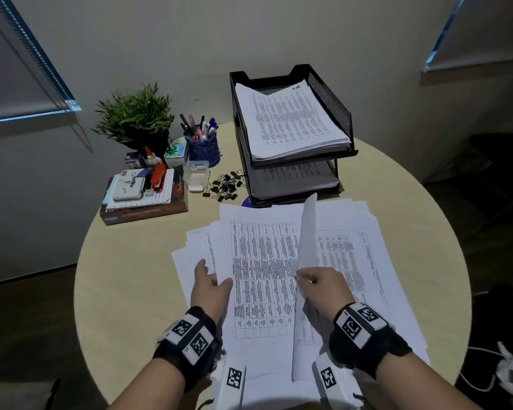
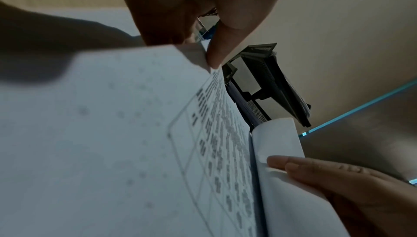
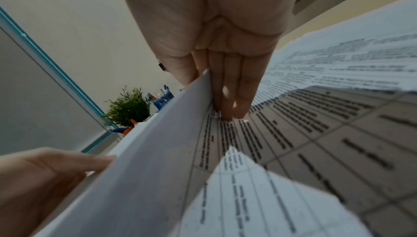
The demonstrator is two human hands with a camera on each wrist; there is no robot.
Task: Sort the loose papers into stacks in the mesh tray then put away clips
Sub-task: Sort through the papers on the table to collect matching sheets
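Papers [image 1: 264, 279] lie spread across the round pale table [image 1: 131, 291]; the black tray [image 1: 332, 113] stands behind, clips [image 1: 224, 186] beside it. Left hand [image 1: 211, 287] rests flat, fingers relaxed. Right hand [image 3: 225, 53] pinches a lifted sheet [image 3: 146, 160] before grey walls.

We saw loose papers [image 1: 264, 279] spread flat on the table, one sheet [image 1: 307, 241] lifted on edge. The black mesh tray [image 1: 332, 108] behind held neat stacks. Small black clips [image 1: 224, 186] lay piled beside it.

One two-tier mesh tray [image 1: 332, 108], one plant [image 1: 135, 116], one pen cup [image 1: 203, 147], two hands.
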